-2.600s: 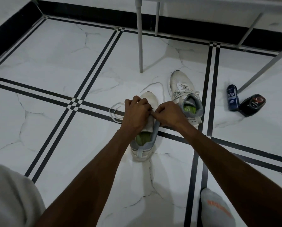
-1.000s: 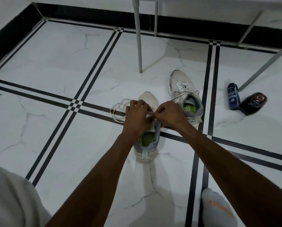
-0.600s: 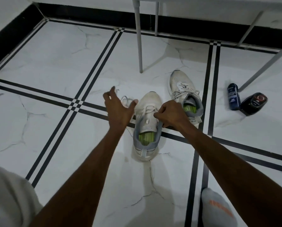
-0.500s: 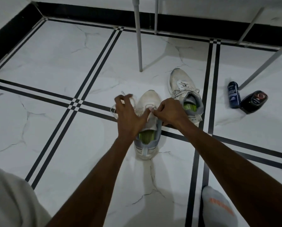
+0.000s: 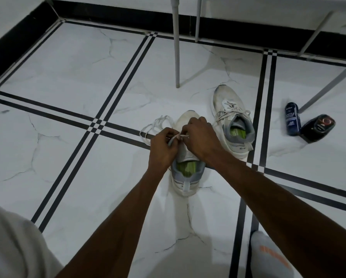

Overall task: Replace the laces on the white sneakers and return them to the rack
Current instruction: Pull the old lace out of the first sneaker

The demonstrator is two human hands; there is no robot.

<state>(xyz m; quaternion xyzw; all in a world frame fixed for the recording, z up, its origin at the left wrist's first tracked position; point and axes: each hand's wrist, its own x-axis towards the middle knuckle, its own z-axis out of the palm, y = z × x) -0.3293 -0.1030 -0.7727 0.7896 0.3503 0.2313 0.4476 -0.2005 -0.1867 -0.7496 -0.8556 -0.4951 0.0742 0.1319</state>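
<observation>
A white sneaker [image 5: 186, 177] with a green insole and grey collar stands on the floor, heel toward me. Both hands work over its eyelets. My left hand [image 5: 163, 146] pinches a white lace [image 5: 175, 138] at the shoe's left side. My right hand [image 5: 201, 139] pinches the same lace from the right, and a short stretch of it runs between my fingers. Loose lace loops [image 5: 154, 127] lie on the floor to the shoe's left. The second white sneaker [image 5: 231, 119], laced, stands to the right and a little farther away.
A blue bottle [image 5: 292, 121] and a black shoe-polish container [image 5: 317, 128] lie on the tiled floor at the right. Thin metal legs [image 5: 176, 47] of a rack or table stand beyond the shoes. My socked foot [image 5: 268, 255] is at the lower right.
My left hand swung out to the left pulling lace, then came back to the shoe. It now pinches the lace beside my right hand, which stayed on the shoe.
</observation>
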